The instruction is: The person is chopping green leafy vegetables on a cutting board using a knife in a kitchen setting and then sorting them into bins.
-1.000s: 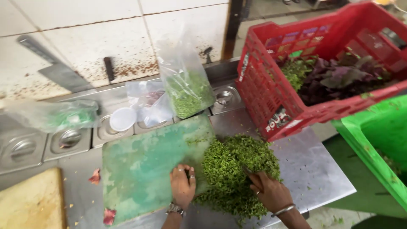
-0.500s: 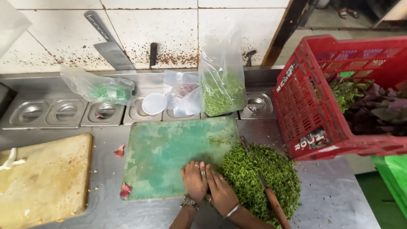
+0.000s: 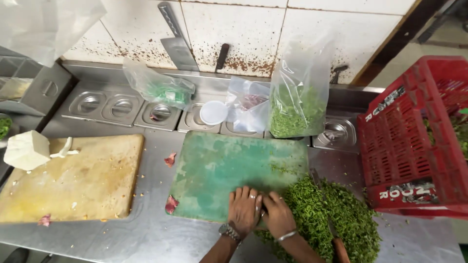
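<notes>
My left hand (image 3: 243, 210) lies flat, fingers spread, on the near edge of the green cutting board (image 3: 229, 165). Pressed against it, my right hand (image 3: 277, 217) rests with loosely curled fingers at the left rim of a big pile of chopped green herbs (image 3: 336, 219). Neither hand holds anything. A knife (image 3: 327, 219) lies across the pile, its brown handle (image 3: 341, 250) near the bottom edge. A clear bag half full of chopped herbs (image 3: 298, 104) stands upright behind the board.
A wooden cutting board (image 3: 73, 178) lies at the left. A red crate (image 3: 414, 141) of leafy greens stands at the right. Lidded steel containers (image 3: 119, 107), a small white bowl (image 3: 213, 112), other plastic bags (image 3: 161, 90) and a hanging cleaver (image 3: 176, 46) line the tiled back wall.
My right hand has moved left off the herb pile to join my left hand at the board's near edge. The view has swung left, bringing the wooden board into sight.
</notes>
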